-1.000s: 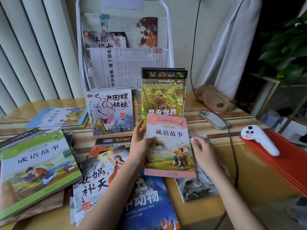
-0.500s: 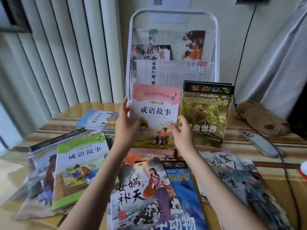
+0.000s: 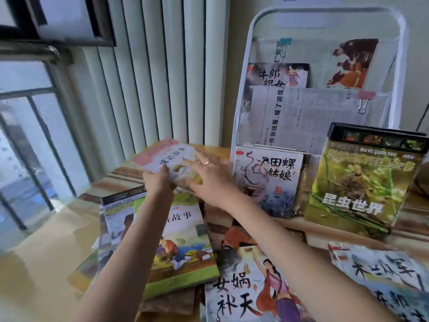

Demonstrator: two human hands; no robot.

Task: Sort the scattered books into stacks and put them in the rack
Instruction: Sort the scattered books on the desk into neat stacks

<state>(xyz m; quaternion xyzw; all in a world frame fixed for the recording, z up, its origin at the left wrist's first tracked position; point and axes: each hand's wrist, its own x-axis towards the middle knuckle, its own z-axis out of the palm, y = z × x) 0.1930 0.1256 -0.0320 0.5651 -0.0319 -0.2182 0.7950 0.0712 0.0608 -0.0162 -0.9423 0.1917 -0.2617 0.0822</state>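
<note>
The pink-topped book is at frame centre-left, tilted, over the table's far left part. The left hand grips its near edge, fingers curled around it. The right hand lies on the cover, fingers extended flat. Directly right stands the white rack, with an upright book leaning against its base. Below the hands lies a green-bordered book. Bare tabletop shows at lower left.

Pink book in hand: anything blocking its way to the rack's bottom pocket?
Yes. The pink book, gripped by the left hand with the right hand flat on it, sits left of the rack. The snail-girl book and insect book stand across the rack's front.
</note>
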